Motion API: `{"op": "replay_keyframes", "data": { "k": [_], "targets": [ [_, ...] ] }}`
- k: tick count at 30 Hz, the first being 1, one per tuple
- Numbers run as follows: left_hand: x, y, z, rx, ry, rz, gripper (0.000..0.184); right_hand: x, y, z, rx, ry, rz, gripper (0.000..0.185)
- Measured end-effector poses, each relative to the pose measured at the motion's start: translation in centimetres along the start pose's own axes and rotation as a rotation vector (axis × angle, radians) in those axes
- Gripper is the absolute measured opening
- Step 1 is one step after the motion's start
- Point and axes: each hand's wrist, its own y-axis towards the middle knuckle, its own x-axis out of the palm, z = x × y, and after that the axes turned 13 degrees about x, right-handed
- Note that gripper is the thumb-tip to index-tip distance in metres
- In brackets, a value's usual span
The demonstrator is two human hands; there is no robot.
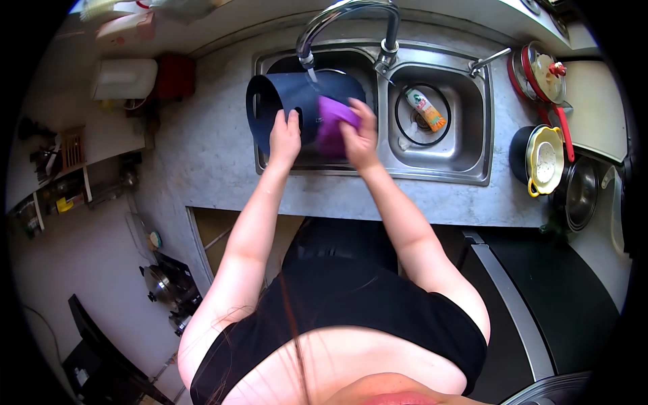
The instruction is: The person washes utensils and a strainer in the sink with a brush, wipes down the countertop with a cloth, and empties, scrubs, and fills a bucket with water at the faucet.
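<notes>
A dark blue bin (302,93) with a cut-out handle hole lies on its side over the left sink basin, its open end facing left. My left hand (285,138) grips it near the lower middle, fingers closed at a hole in its wall. In my right hand (360,135) is a purple cloth (332,126), blurred by motion and held against or just beside the bin's outer side. The chrome faucet (347,8) arches above, and what looks like a stream of water falls from its spout onto the bin.
The right basin (466,152) holds a dish soap bottle (425,109) inside a black ring (405,135). Right of the sink stand a yellow colander (544,160), pots and a red-handled pan (565,135). A white container (123,79) sits at the counter's left.
</notes>
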Motion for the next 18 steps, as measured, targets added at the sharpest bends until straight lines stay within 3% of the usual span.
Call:
{"op": "replay_keyframes", "data": {
  "k": [1, 3, 4, 6, 9, 11, 14, 18],
  "targets": [
    [0.7, -0.4, -1.3, 0.118, 0.075, 0.054, 0.037, 2.1, 1.6, -0.1, -0.135, -0.172, -0.016, 0.036],
    [0.9, -1.0, -0.9, 0.064, 0.011, 0.009, 0.04, 5.6, 3.3, -1.3, -0.225, -0.518, 0.082, 0.039],
    [1.5, -1.5, -0.4, 0.163, 0.031, 0.067, 0.039, 6.1, 4.1, -0.6, -0.154, -0.547, 0.034, 0.039],
    [1.8, -1.4, -2.5, 0.078, -0.093, 0.066, 0.037, 7.1, 5.8, 1.9, -0.007, -0.601, -0.069, 0.038],
    [1.3, -2.1, -4.1, -0.025, -0.204, 0.022, 0.034, 5.7, 9.7, 12.8, 0.074, -0.511, 0.244, 0.029],
    [1.4, -2.5, -3.4, -0.01, -0.19, -0.007, 0.032, 4.9, 11.4, 20.4, 0.309, -0.29, 0.234, 0.025],
    [1.9, -1.7, -3.8, 0.012, -0.214, 0.039, 0.031, 6.6, 8.1, 10.5, 0.049, -0.276, 0.172, 0.02],
    [1.0, -1.0, -5.2, 0.006, -0.361, 0.047, 0.031, 8.9, 5.8, 4.4, -0.261, -0.23, -0.043, 0.029]
  ]
}}
